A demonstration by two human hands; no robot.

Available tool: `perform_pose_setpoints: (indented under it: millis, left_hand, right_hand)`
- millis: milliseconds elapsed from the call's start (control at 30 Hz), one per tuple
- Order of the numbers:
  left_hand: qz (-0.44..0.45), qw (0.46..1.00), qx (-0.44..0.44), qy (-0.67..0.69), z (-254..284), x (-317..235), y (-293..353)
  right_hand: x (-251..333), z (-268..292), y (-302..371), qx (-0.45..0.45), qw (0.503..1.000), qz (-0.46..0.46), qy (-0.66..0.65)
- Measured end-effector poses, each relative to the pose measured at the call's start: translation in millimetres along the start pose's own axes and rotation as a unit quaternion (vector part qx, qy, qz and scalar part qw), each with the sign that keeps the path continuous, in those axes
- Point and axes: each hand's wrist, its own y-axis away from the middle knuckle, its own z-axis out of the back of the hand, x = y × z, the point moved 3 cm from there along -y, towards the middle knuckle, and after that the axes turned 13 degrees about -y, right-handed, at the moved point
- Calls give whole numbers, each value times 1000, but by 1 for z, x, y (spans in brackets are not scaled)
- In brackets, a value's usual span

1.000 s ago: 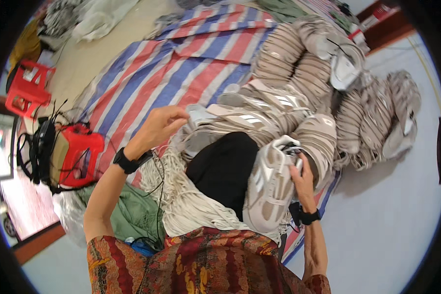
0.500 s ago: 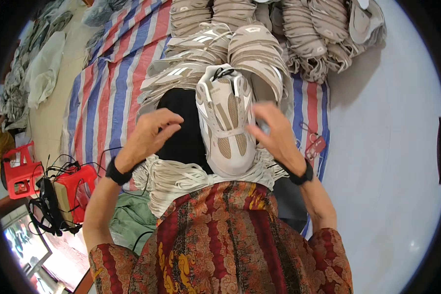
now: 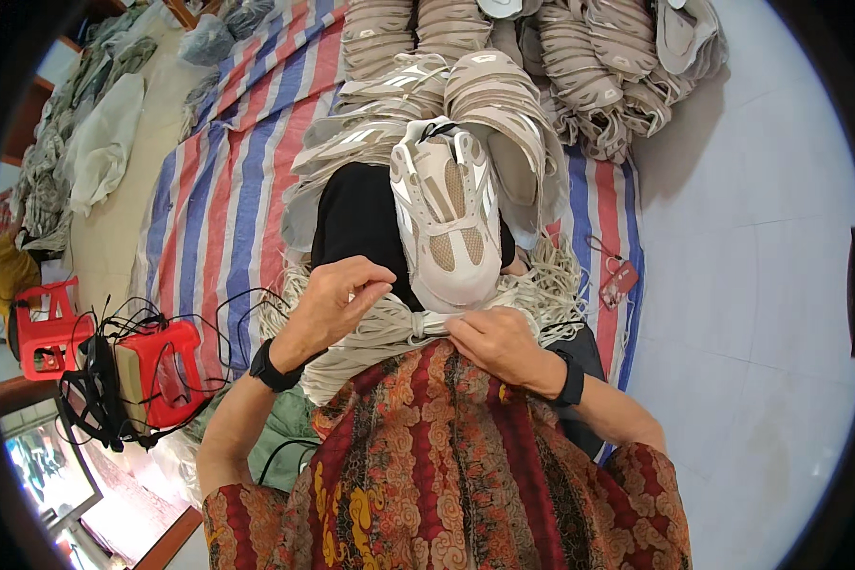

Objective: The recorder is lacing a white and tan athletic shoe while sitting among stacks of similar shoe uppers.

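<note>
A beige and white sneaker upper (image 3: pixel 446 218) lies on my lap over black cloth (image 3: pixel 356 214), toe toward me. Below it spreads a thick bundle of cream shoelaces (image 3: pixel 380 332). My left hand (image 3: pixel 337 299) pinches a few laces at the bundle's left part. My right hand (image 3: pixel 499 344) grips the laces where they are tied together, just under the sneaker's toe. Both wrists wear black bands.
Stacks of beige shoe uppers (image 3: pixel 503 85) lie ahead on a red, white and blue striped tarp (image 3: pixel 228 190). Red plastic stools (image 3: pixel 157 370) with black cables stand at the left. A small red object (image 3: pixel 619 283) sits on the tarp's right edge. Pale floor (image 3: pixel 750 237) lies to the right.
The view swung to centre on my lap. The sneaker upper was set down on my lap, and both hands dropped from it to the lace bundle.
</note>
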Motion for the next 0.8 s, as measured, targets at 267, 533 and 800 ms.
perform_pose_setpoints:
  millis: [267,533,800]
  left_hand:
    - [14,1000,0,25,1,2,11]
    - [-8,1000,-1,13,-5,-5,-4]
    - [-9,999,4,35,-9,-3,-10]
  right_hand:
    - [-2,3,8,-1,998,-13,64]
    - [1,0,-8,-9,999,17,49]
    - [-4,4,-9,-16,999,22,21]
